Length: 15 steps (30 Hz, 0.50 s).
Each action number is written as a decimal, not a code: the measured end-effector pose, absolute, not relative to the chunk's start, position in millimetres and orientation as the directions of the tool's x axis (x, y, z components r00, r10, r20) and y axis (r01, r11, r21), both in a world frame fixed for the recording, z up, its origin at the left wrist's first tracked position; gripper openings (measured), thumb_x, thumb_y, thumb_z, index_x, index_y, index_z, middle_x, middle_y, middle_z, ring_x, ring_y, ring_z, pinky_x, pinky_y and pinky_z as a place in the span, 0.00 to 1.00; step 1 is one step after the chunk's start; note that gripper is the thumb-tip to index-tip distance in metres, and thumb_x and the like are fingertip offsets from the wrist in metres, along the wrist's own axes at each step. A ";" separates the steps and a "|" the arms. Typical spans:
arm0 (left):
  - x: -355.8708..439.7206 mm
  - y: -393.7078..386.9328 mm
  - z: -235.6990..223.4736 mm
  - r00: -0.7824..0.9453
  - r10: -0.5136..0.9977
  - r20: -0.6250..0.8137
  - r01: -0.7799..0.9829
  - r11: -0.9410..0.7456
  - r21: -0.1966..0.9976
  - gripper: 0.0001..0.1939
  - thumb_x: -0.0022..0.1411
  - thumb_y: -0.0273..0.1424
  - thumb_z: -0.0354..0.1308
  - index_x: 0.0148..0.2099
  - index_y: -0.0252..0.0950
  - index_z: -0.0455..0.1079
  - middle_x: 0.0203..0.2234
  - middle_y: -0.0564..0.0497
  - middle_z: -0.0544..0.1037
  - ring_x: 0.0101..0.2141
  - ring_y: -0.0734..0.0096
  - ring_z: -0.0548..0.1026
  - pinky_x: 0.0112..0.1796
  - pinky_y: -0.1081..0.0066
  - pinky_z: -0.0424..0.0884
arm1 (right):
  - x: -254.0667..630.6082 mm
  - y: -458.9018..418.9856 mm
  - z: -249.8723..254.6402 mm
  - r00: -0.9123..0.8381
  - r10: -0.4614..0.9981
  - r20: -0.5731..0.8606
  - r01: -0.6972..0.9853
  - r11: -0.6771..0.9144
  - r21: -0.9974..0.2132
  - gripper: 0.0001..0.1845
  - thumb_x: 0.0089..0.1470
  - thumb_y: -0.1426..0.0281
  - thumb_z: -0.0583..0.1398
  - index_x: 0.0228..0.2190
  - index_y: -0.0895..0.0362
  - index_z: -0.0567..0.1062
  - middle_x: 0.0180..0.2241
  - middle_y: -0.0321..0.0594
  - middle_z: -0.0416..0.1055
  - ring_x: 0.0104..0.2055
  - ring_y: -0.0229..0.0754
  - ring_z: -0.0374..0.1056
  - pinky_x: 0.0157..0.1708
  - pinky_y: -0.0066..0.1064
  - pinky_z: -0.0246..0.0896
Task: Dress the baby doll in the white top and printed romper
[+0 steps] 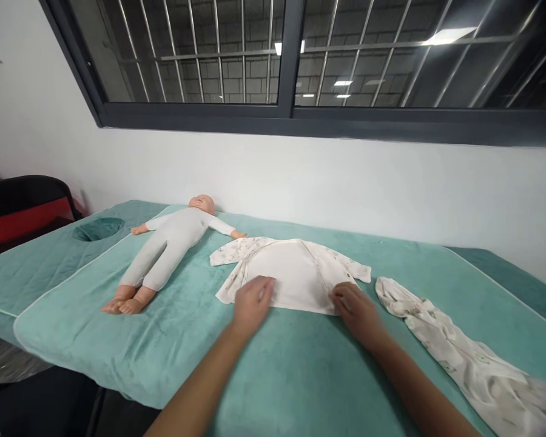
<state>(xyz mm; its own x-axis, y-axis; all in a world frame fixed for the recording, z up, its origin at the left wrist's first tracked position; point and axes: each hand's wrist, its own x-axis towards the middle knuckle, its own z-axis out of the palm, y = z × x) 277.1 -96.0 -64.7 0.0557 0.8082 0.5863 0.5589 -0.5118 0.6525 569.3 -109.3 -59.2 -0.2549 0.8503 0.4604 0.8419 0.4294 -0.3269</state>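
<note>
Fingers are loosely curled on both hands, thumbs close to the forefingers; whether either the left hand (251, 305) or the right hand (357, 311) pinches cloth cannot be told, though both rest at the near edge of a small top (295, 273). That top lies on the green bed cover (300, 379), sleeves out and plain middle upward; spreading it looks nearly done. To its left a doll (182, 229) lies on its back, the top not on it. To the right, a printed garment (455, 340) remains bunched and unspread. No container is plain to see; the red-and-black object (22, 213) is cut off, its contents, if any, hidden.
</note>
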 end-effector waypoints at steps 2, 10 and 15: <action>245.6 -89.7 -58.4 -0.183 0.768 0.614 0.592 -0.413 0.692 0.14 0.68 0.37 0.47 0.41 0.38 0.73 0.36 0.50 0.79 0.37 0.70 0.76 0.39 0.72 0.70 | 595.7 -93.7 -61.5 0.008 0.859 0.512 0.897 0.220 -0.384 0.14 0.61 0.59 0.51 0.34 0.55 0.70 0.39 0.45 0.70 0.43 0.47 0.66 0.45 0.37 0.60; 148.9 -24.6 -64.5 -0.524 0.829 0.197 0.634 0.225 0.740 0.22 0.57 0.51 0.54 0.36 0.36 0.71 0.33 0.44 0.77 0.39 0.55 0.74 0.39 0.63 0.66 | 649.8 -43.3 -56.6 0.480 0.861 0.167 0.851 -0.411 -0.325 0.28 0.55 0.45 0.48 0.35 0.55 0.73 0.34 0.48 0.73 0.37 0.53 0.69 0.36 0.40 0.59; 153.9 -9.3 -64.9 -0.474 0.855 0.210 0.565 0.113 0.817 0.16 0.51 0.44 0.60 0.24 0.37 0.66 0.21 0.51 0.70 0.31 0.60 0.71 0.35 0.66 0.63 | 657.9 -36.4 -64.4 0.455 0.860 0.230 0.815 -0.298 -0.496 0.21 0.49 0.49 0.56 0.35 0.52 0.73 0.35 0.40 0.75 0.36 0.49 0.68 0.33 0.35 0.57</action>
<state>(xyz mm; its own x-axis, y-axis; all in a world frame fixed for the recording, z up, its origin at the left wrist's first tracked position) 153.9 -9.3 -64.9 -0.4740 0.8552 0.2099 0.5654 0.1129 0.8170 657.9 -36.4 -64.4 0.4546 0.8604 0.2305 0.8155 -0.2980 -0.4962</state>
